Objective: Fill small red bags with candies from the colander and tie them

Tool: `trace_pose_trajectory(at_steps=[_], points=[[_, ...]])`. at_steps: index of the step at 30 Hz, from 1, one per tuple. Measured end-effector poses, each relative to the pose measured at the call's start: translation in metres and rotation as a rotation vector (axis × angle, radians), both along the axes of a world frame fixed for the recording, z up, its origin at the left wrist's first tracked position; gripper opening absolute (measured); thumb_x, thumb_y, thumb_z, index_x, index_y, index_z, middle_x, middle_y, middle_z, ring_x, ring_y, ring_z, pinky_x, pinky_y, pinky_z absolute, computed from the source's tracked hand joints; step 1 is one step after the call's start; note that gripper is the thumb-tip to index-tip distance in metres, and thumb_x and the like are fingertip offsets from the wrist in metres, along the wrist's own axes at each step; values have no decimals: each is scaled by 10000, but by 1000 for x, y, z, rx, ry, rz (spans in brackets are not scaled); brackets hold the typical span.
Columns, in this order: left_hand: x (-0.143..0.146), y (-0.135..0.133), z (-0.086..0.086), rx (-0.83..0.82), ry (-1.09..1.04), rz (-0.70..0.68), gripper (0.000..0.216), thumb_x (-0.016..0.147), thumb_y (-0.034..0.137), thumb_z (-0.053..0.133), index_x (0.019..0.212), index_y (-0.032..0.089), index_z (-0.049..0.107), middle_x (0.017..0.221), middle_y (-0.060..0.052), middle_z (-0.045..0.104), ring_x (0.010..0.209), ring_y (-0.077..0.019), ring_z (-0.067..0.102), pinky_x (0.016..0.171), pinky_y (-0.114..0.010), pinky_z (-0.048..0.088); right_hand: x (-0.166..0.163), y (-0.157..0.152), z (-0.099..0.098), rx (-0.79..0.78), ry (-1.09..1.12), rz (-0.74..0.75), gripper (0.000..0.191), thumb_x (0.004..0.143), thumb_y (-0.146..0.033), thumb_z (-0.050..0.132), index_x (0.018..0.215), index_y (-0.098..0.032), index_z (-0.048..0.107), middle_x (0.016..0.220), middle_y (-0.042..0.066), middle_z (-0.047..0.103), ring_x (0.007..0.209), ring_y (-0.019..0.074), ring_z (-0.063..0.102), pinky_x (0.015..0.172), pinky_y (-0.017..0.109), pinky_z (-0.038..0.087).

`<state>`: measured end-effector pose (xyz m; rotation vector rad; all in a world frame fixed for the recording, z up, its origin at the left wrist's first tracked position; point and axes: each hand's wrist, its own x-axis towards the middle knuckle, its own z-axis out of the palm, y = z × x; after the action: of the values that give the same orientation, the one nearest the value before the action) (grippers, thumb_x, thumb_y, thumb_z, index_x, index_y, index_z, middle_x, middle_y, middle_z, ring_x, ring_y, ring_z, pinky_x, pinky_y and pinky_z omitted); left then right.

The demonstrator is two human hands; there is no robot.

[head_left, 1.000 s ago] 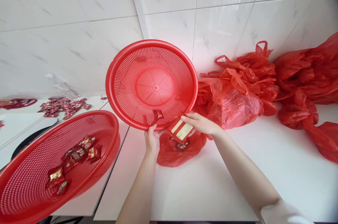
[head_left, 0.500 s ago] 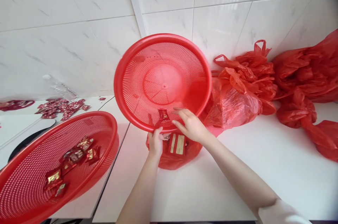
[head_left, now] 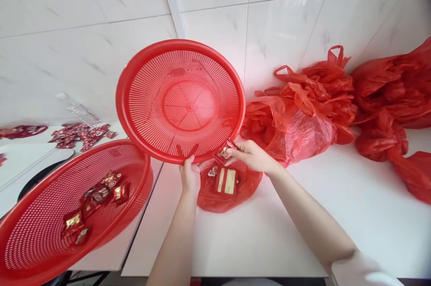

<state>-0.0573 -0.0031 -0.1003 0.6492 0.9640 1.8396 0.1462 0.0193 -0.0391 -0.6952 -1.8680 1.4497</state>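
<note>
A round red plastic mesh basket (head_left: 188,106) is tilted up on its side, its open mouth facing me. My left hand (head_left: 190,178) grips its lower rim, fingers showing through the mesh. In my right hand (head_left: 251,156) is a small red wrapped packet (head_left: 224,152) with gold print, pinched between thumb and fingers just outside the rim at lower right. Below it, a red plastic bag (head_left: 218,200) lies on the table with a red and cream box (head_left: 227,181) and a small patterned packet (head_left: 213,171) on it.
At left stands a second red mesh basket (head_left: 37,205) with several red packets (head_left: 101,194) in it. More packets (head_left: 81,135) lie behind it beside a clear plastic bottle (head_left: 82,111). Red plastic bags (head_left: 310,129) fill the table's back right, against the tiled wall (head_left: 215,30).
The packet that lay inside the tilted basket is now in my right hand, outside the rim. The basket has shifted left with my left hand, overlapping the second basket's edge.
</note>
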Motion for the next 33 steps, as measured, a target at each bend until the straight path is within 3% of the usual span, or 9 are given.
trace_pose_trajectory(at_steps=[3,6,8,13,16,19,22,27,33], points=[[-5,1,1,10,-17,46,329,761,234,610,1089,220,607,1124,-73,674,1020,-217,646,825,-379,552,3,1,0,-80,-98,35,429,901,-501,515,996,-127,702,1030,93,731,966,264,698,893,407,533],[-5,1,1,-10,-25,31,267,763,247,615,1029,217,618,1088,-68,680,976,-198,657,808,-347,548,1,5,-6,17,-255,-213,393,877,-474,568,1059,-150,694,1159,123,692,1139,288,618,1029,457,434],[-2,-1,2,-12,-24,-14,266,763,253,621,1027,222,622,1102,-65,677,973,-194,658,817,-346,540,-2,8,-11,-44,-159,-299,399,877,-456,576,1136,-160,641,1217,135,662,1142,265,618,1008,453,457],[2,-6,0,0,8,-156,334,745,346,618,1051,209,619,1031,-75,695,855,-204,671,747,-343,532,-7,12,-13,-324,321,-303,390,845,-465,618,1107,-181,575,1150,97,688,930,195,699,874,386,554],[-7,-7,0,7,-19,126,442,771,497,481,1117,237,569,935,-62,703,629,-171,629,614,-307,486,-6,6,-3,-306,463,-393,368,832,-475,636,1066,-198,572,1096,65,702,903,186,700,860,382,564],[-24,-5,3,-45,-5,513,436,822,513,356,1140,260,514,1090,-70,684,517,-109,535,535,-256,392,-4,-3,9,-250,495,-516,350,833,-489,629,1034,-208,573,1084,46,695,912,176,692,847,369,574],[-37,-4,8,-36,4,605,377,828,446,350,1132,261,472,1217,-86,634,502,-90,495,505,-247,335,-3,-10,16,-187,485,-572,336,834,-485,628,1021,-210,583,1115,43,672,944,172,673,844,359,583],[-27,-5,7,-4,21,490,262,795,405,420,994,248,486,1036,-32,653,481,-74,467,481,-222,312,-1,-18,24,-194,467,-534,330,842,-484,621,1016,-205,605,1130,59,664,970,191,661,795,352,599],[9,-7,-12,74,154,145,166,757,364,555,816,210,557,626,30,567,443,-94,469,441,-216,332,-2,-41,37,-331,459,-210,351,873,-482,584,1062,-191,638,1062,86,705,1003,227,670,760,338,589]])
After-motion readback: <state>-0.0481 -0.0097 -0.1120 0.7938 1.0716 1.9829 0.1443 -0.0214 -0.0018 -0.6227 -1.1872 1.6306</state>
